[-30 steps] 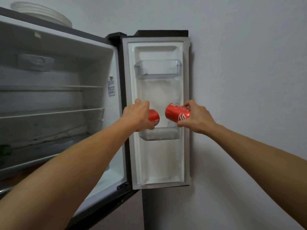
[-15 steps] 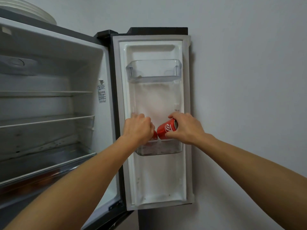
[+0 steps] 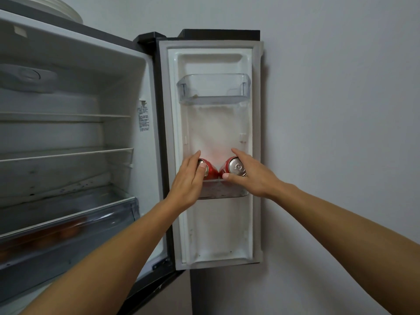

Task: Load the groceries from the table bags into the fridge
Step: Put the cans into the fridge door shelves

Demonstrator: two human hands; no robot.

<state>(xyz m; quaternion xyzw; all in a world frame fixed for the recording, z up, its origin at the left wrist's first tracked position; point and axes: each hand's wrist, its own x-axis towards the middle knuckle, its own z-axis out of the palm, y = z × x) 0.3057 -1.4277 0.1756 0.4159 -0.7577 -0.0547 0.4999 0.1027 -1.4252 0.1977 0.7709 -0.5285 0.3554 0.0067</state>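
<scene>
Two red soda cans stand side by side in the lower door bin (image 3: 223, 193) of the open fridge door (image 3: 213, 223). My left hand (image 3: 189, 181) holds the left can (image 3: 210, 171), thumb across its silver top. My right hand (image 3: 251, 176) curls around the right can (image 3: 234, 167), thumb low on its front. The cans touch each other, tops tilted slightly toward me. Their lower halves are hidden behind the bin wall and my hands.
An upper clear door bin (image 3: 213, 88) holds nothing I can see. The fridge interior (image 3: 68, 133) at left has glass shelves and a crisper drawer (image 3: 68, 230) with brownish items inside. White plates (image 3: 68, 10) sit on top. A plain wall (image 3: 341, 110) fills the right.
Both hands came down from in front of the door and set the two cans upright into the lower door bin. The right can turned from lying sideways to top-up.
</scene>
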